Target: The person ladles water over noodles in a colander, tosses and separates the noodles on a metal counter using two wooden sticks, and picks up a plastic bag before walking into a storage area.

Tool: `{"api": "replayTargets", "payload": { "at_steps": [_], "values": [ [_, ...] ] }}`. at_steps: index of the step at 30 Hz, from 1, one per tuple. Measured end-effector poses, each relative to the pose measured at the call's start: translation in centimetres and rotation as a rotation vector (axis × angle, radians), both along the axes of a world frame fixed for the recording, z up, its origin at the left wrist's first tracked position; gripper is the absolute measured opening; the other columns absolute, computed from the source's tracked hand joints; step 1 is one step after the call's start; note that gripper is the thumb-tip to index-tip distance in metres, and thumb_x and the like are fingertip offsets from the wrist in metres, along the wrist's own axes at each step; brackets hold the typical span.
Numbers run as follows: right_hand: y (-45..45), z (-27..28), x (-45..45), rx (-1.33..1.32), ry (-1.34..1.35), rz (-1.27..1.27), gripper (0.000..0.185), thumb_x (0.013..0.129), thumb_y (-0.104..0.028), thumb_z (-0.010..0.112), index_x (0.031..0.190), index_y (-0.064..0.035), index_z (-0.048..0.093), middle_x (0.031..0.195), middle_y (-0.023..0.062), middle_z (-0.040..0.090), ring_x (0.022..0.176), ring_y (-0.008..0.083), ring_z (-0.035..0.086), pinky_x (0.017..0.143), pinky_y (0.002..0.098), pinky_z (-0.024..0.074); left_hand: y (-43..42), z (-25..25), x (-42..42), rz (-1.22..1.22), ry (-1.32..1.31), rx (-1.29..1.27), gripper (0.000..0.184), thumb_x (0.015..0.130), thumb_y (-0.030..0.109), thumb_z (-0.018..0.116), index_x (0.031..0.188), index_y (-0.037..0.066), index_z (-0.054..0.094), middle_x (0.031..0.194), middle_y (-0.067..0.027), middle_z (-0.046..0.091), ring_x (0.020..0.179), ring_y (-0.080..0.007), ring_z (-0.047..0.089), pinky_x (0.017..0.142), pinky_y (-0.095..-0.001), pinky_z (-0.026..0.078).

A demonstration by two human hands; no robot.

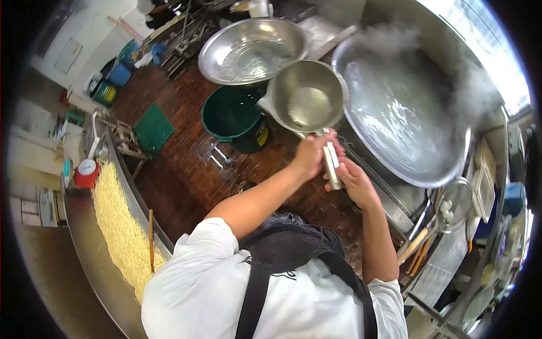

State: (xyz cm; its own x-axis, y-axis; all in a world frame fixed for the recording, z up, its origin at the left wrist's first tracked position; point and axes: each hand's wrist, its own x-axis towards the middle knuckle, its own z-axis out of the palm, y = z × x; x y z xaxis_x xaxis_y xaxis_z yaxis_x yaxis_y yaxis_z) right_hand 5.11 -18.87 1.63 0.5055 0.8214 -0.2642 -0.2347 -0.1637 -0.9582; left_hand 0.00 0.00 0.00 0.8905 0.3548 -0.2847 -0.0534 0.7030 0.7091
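Over brick floor [183, 175], left fingers [324, 139] and right fingers [344, 167] clasp a pot's [307, 101] handle [331, 164]; a basin [424, 183] holds steaming water [398, 124].

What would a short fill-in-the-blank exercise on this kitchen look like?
The left hand and right hand grip the pot by its ____. White ____ rises from the wide basin at right. The square mat is colored ____. The scale near the noodles has a ____ body.

Missing words: handle; steam; green; red.
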Motion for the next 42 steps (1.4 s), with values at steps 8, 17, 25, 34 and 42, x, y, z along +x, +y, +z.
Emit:
{"api": "replayTargets", "payload": {
  "at_steps": [8,17,25,34,42],
  "values": [
    [25.1,-8.8,-3.6,-0.286,-0.032,0.221,0.036,0.102,-0.016,0.058,0.133,0.0025,0.052,0.099,0.0095,0.067,0.086,0.0156,0.067,0.077,0.0294,0.0539,35.6,-16.4,-9.1,0.449,0.446,0.151,0.033,0.088,0.008,0.068,0.109,0.008,0.043,0.074,-0.0051,0.051,0.047,-0.0150,0.051,0.038,-0.0326,0.045],
    [41.7,-15.6,-4.9,-0.578,-0.022,0.248,0.039,0.100,-0.019,0.060,0.132,0.0007,0.055,0.091,0.0106,0.069,0.085,0.0196,0.070,0.079,0.0331,0.0534,55.5,-38.3,-9.1,0.076,1.290,1.090,0.033,0.092,0.013,0.055,0.119,-0.002,0.046,0.101,-0.0285,0.068,0.096,-0.0441,0.068,0.082,-0.0531,0.054],
    [44.4,-18.3,-4.7,-0.735,-0.010,0.213,0.037,0.099,-0.019,0.061,0.131,0.0001,0.057,0.090,0.0110,0.069,0.085,0.0209,0.071,0.079,0.0340,0.0539,58.5,-43.2,-4.3,-0.197,1.357,0.898,0.036,0.094,0.018,0.058,0.123,0.002,0.046,0.114,-0.0264,0.067,0.111,-0.0436,0.064,0.093,-0.0521,0.050],
    [46.6,-19.4,-4.4,-0.836,-0.104,0.247,0.035,0.098,-0.019,0.060,0.128,0.0006,0.058,0.085,0.0098,0.069,0.080,0.0199,0.069,0.076,0.0337,0.0536,60.8,-47.1,-4.1,-0.215,0.787,0.069,0.025,0.088,0.017,0.076,0.091,0.004,0.055,0.061,-0.0010,0.051,0.044,-0.0125,0.049,0.037,-0.0319,0.043],
    [53.7,-18.3,-2.1,-0.524,-0.525,0.257,0.035,0.090,-0.007,0.061,0.124,0.0006,0.061,0.092,0.0157,0.068,0.087,0.0313,0.068,0.081,0.0409,0.0537,60.2,-30.9,-12.2,0.049,0.487,-0.100,0.022,0.090,0.012,0.070,0.099,0.005,0.051,0.060,-0.0010,0.049,0.044,-0.0134,0.049,0.038,-0.0308,0.043]
  ]
}}
